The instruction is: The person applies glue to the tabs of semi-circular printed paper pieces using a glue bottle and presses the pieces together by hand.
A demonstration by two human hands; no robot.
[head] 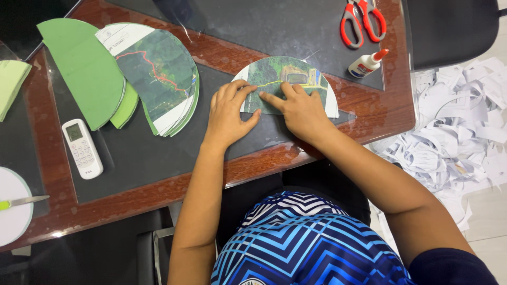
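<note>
A half-circle of folded paper (288, 74) printed with an aerial map lies flat on the dark desk mat near the table's front edge. My left hand (228, 113) presses its lower left part with fingers spread. My right hand (300, 110) rests on its straight lower edge, the index finger pointing left along the fold. Neither hand grips anything; both lie flat on the paper.
A stack of similar half-circles (161, 79) and green ones (84, 68) lies at left. A white remote control (82, 148) is beside them. Red scissors (362, 21) and a glue bottle (367, 63) sit at right. Paper scraps (459, 137) cover the floor. A white disc (11, 211) with a small knife is at far left.
</note>
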